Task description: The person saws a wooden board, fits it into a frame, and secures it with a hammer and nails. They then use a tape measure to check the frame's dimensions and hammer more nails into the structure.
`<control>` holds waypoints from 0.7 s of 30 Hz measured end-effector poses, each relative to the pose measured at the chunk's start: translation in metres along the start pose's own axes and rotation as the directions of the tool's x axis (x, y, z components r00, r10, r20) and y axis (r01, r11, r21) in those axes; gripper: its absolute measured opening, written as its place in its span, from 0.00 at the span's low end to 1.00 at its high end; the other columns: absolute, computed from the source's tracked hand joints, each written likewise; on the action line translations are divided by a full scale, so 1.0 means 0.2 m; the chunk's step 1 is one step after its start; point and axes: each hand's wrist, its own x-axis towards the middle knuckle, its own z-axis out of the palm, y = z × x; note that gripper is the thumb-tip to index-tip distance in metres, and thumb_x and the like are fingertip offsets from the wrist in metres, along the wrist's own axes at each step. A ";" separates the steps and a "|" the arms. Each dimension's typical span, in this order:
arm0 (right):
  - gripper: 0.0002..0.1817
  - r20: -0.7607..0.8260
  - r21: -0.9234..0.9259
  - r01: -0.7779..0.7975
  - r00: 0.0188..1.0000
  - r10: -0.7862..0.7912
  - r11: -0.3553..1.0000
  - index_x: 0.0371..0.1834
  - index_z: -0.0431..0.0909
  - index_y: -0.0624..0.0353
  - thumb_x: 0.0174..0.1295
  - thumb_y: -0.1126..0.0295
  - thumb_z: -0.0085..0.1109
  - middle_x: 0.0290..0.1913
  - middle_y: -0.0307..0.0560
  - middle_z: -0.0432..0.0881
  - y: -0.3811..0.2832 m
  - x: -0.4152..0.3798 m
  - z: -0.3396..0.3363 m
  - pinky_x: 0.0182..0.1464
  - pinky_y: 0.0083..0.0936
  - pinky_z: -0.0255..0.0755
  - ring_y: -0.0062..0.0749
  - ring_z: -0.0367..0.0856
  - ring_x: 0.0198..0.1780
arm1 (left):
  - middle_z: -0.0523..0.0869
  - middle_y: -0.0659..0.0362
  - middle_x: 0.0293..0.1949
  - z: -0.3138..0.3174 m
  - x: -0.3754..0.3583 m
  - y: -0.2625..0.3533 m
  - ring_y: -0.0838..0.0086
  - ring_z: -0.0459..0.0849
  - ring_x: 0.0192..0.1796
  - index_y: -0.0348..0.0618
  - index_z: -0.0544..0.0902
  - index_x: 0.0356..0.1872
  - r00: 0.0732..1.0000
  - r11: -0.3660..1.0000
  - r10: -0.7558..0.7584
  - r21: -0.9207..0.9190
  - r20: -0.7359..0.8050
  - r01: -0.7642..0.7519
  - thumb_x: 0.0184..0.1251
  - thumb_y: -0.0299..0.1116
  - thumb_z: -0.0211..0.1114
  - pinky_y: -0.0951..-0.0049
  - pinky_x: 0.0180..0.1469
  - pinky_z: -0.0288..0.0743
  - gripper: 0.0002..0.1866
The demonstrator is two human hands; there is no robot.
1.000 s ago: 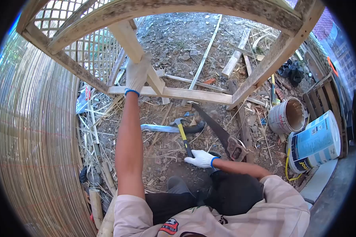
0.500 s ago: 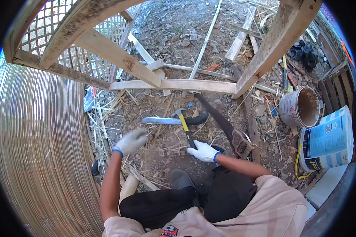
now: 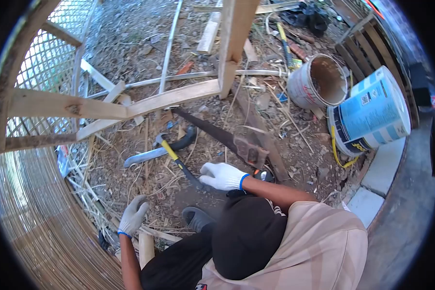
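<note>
The main risk is a snagged pick-up; the hammer [image 3: 171, 154] lies near the middle of the dirt ground [image 3: 166, 200], crossing the machete [image 3: 147, 156], so a careless tug on its handle could drag the blade round toward the person's leg; the right hand [image 3: 222, 176] is at the hammer's near end, its fingers curled, though I cannot tell whether they are clamped on the handle or only beside it; the left hand [image 3: 133, 215] is empty, fingers slightly apart, above the split strips at near left; the handsaw [image 3: 212, 130] lies just beyond the right hand, and a forearm swung far and left could brush its teeth; the wooden frame [image 3: 174, 98] rises at far left, where a raised tool could knock it; loose offcuts underfoot could make the grey shoe [image 3: 198, 218] slip.

Counted: one hammer, one machete, one handsaw; two gloved hands; one shoe in view; two buckets at right, one open-mouthed [image 3: 302, 92] and one blue-and-white [image 3: 379, 108], tilted; one slatted crate [image 3: 372, 43] behind them; two white slabs [image 3: 365, 205] at near right; strips too tangled to count.
</note>
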 end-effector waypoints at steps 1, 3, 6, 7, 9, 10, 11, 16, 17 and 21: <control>0.27 -0.027 0.018 -0.026 0.999 0.026 1.000 0.61 0.79 0.62 0.77 0.48 0.56 0.49 0.61 0.91 0.00 -0.04 -0.04 0.58 0.49 0.79 0.60 0.89 0.52 | 0.88 0.47 0.63 0.01 0.01 0.00 0.66 0.86 0.65 0.32 0.77 0.72 1.000 1.000 0.004 -0.022 0.000 -0.004 0.80 0.40 0.64 0.66 0.69 0.77 0.28; 0.26 -0.071 0.057 -0.071 0.995 0.075 0.996 0.61 0.79 0.62 0.77 0.49 0.57 0.49 0.61 0.91 0.00 -0.12 -0.11 0.58 0.49 0.80 0.59 0.89 0.52 | 0.87 0.47 0.63 0.02 0.03 -0.02 0.65 0.85 0.66 0.32 0.76 0.72 1.000 0.998 0.003 -0.069 -0.005 -0.003 0.80 0.40 0.64 0.66 0.69 0.76 0.28; 0.21 -0.271 -0.015 -0.060 0.961 0.054 0.998 0.59 0.80 0.58 0.75 0.54 0.61 0.47 0.61 0.90 0.07 -0.33 -0.15 0.56 0.47 0.81 0.58 0.90 0.50 | 0.87 0.46 0.63 0.04 0.03 -0.04 0.64 0.85 0.67 0.32 0.76 0.73 1.000 0.998 0.023 -0.058 0.012 -0.022 0.80 0.39 0.64 0.66 0.70 0.76 0.28; 0.20 -0.313 -0.092 -0.066 0.949 0.034 0.994 0.59 0.81 0.57 0.74 0.55 0.62 0.48 0.60 0.90 0.10 -0.40 -0.18 0.55 0.46 0.81 0.57 0.89 0.51 | 0.87 0.46 0.63 0.03 0.03 -0.04 0.64 0.86 0.67 0.32 0.76 0.73 1.000 0.998 0.031 -0.053 0.003 -0.031 0.80 0.39 0.64 0.66 0.70 0.77 0.28; 0.17 -0.407 -0.303 -0.039 0.909 -0.093 0.952 0.57 0.83 0.55 0.69 0.62 0.66 0.50 0.56 0.88 0.23 -0.55 -0.19 0.54 0.45 0.82 0.56 0.88 0.52 | 0.88 0.47 0.62 0.04 0.02 -0.02 0.65 0.86 0.66 0.32 0.76 0.72 0.999 0.999 0.035 -0.011 0.004 -0.035 0.80 0.40 0.64 0.66 0.69 0.77 0.28; 0.18 -0.368 -0.399 -0.123 0.929 -0.036 0.909 0.57 0.83 0.54 0.65 0.64 0.67 0.51 0.54 0.87 0.28 -0.62 -0.20 0.54 0.45 0.82 0.55 0.87 0.52 | 0.89 0.47 0.62 0.04 0.02 0.00 0.65 0.87 0.65 0.32 0.77 0.72 0.999 0.999 0.033 0.010 -0.004 -0.033 0.79 0.41 0.64 0.66 0.69 0.77 0.28; 0.19 -0.337 -0.498 -0.196 0.941 0.020 0.845 0.57 0.83 0.53 0.62 0.65 0.68 0.51 0.52 0.86 0.32 -0.66 -0.20 0.53 0.46 0.81 0.54 0.86 0.52 | 0.89 0.47 0.61 0.04 0.01 0.03 0.65 0.87 0.64 0.33 0.77 0.71 0.999 0.999 0.037 0.020 0.006 -0.037 0.79 0.42 0.64 0.66 0.68 0.78 0.28; 0.30 -0.218 -0.717 -0.095 0.972 -0.092 0.690 0.61 0.80 0.50 0.52 0.60 0.76 0.55 0.46 0.81 0.35 -0.64 -0.13 0.52 0.47 0.79 0.51 0.82 0.55 | 0.91 0.47 0.55 0.06 0.05 0.18 0.64 0.90 0.58 0.36 0.79 0.70 0.989 0.984 0.077 0.152 0.129 -0.097 0.78 0.46 0.63 0.64 0.64 0.81 0.28; 0.32 -0.191 -0.750 -0.079 0.976 -0.101 0.657 0.61 0.80 0.49 0.50 0.57 0.77 0.56 0.45 0.81 0.40 -0.62 -0.09 0.51 0.47 0.80 0.51 0.82 0.55 | 0.90 0.45 0.56 0.07 0.05 0.23 0.61 0.89 0.59 0.36 0.80 0.69 0.986 0.983 0.090 0.147 0.138 -0.111 0.78 0.47 0.63 0.63 0.64 0.80 0.28; 0.23 -0.129 -0.842 -0.036 0.982 -0.136 0.539 0.52 0.82 0.47 0.55 0.51 0.68 0.56 0.43 0.80 0.49 -0.59 -0.06 0.48 0.46 0.80 0.50 0.80 0.52 | 0.88 0.40 0.59 0.13 0.06 0.30 0.51 0.88 0.62 0.37 0.80 0.69 0.972 0.958 0.189 0.193 0.141 -0.215 0.79 0.50 0.61 0.57 0.66 0.79 0.29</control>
